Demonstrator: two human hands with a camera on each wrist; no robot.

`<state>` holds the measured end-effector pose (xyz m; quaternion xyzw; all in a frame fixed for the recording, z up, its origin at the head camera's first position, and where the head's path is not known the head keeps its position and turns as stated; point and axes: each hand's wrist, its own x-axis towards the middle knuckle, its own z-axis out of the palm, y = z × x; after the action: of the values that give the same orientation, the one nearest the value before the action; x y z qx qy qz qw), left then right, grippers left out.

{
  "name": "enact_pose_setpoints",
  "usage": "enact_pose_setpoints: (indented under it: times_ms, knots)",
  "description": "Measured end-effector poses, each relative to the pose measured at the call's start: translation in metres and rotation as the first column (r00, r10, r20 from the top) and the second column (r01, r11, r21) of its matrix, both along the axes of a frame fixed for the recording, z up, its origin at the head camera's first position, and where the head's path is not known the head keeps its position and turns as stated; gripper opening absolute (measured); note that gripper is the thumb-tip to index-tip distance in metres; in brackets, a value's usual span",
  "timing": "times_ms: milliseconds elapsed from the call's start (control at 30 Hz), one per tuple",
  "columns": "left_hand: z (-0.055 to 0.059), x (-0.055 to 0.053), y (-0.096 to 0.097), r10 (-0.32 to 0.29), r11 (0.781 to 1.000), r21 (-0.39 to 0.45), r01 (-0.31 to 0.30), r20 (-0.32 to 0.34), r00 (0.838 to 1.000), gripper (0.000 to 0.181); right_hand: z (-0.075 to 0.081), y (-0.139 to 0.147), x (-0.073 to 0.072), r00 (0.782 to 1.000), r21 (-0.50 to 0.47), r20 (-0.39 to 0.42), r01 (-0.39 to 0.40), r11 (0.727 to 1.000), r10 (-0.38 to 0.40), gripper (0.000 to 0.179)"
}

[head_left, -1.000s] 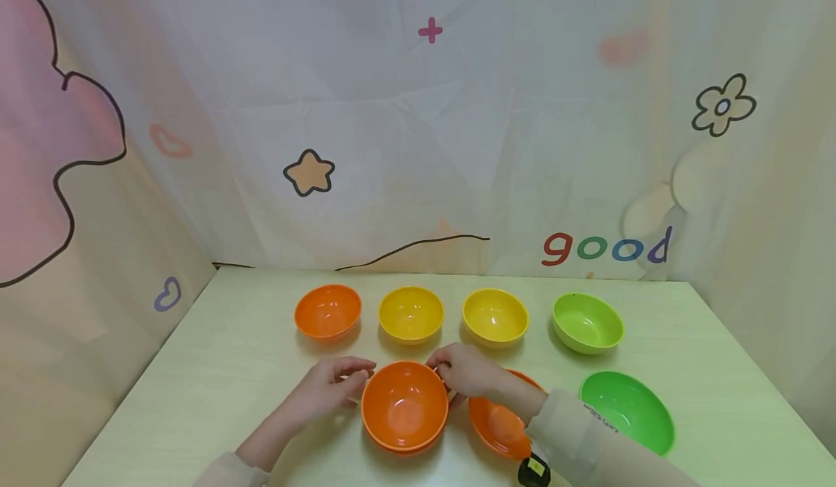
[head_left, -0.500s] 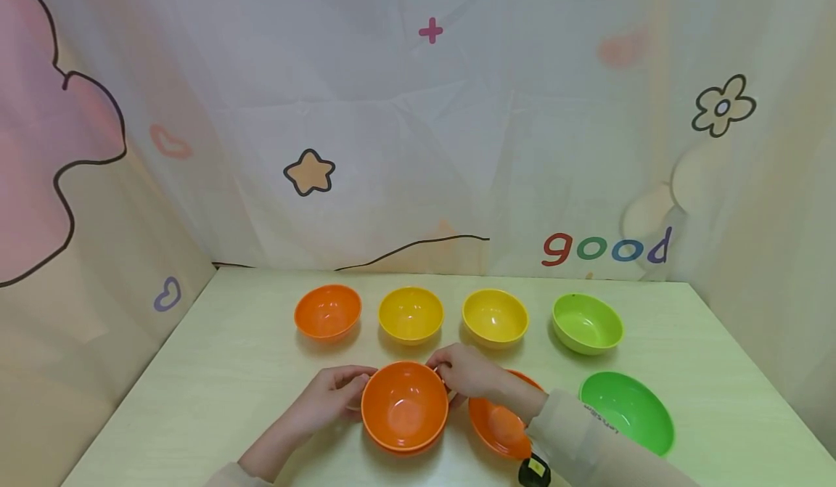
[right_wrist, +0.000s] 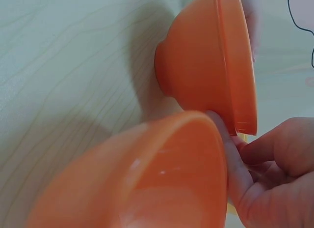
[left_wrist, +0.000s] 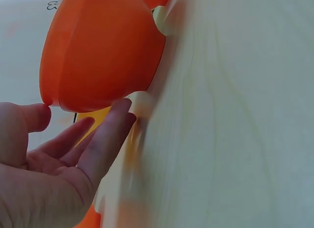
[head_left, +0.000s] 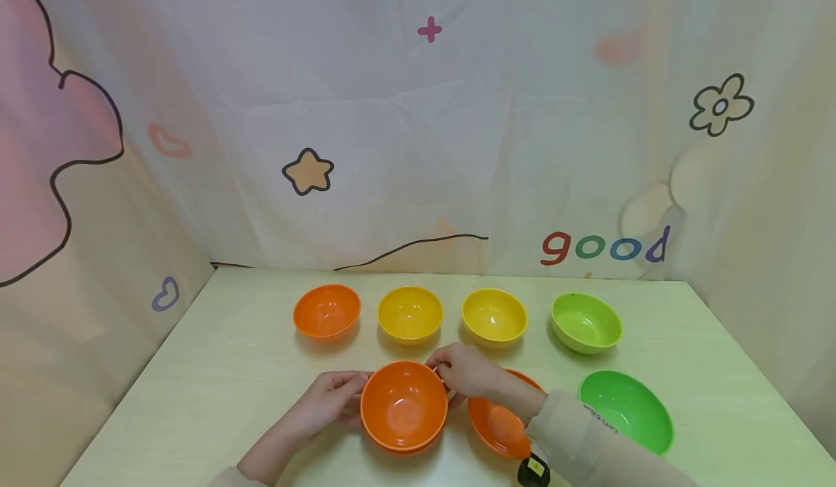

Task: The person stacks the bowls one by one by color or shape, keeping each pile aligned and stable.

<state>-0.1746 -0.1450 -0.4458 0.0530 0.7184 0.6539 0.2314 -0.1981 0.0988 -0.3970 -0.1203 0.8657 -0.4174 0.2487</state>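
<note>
Left grip (head_left: 326, 401), right grip (head_left: 467, 371) hold stacked orange bowls (head_left: 404, 406); neighbouring bowl (head_left: 496, 427) partly hidden.

Wide lane down the counter's (head_left: 189, 378) left edge, narrower one right of the green bowl (head_left: 625, 411); four bowls (head_left: 410, 316) fence the far edge, the right hand (head_left: 466, 371) plugs the gap beside the stacked bowls (head_left: 404, 406).

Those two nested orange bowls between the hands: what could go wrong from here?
The nested orange bowls might separate: one rim sits just above the other, so holding only one could leave its partner behind.

They could tip if the left hand and right hand lift unevenly from their opposite sides.

The right hand might bump the neighbouring orange bowl: its fingers are right by that rim.
</note>
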Motion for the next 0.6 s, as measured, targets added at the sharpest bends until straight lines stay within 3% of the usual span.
enact_pose_setpoints:
  times_ms: [333,600]
  knots:
    - [-0.0002,-0.0005,-0.0005,-0.002,1.000,0.010,0.002,0.067,0.998,0.051,0.0002,-0.0005,-0.0008,1.000,0.002,-0.007,-0.002,1.000,0.002,0.027]
    - [0.0026,-0.0001,-0.0002,-0.008,1.000,0.030,0.006,0.082,0.997,0.051,-0.0002,0.0000,-0.0001,1.000,0.002,-0.005,0.001,1.000,-0.001,0.026]
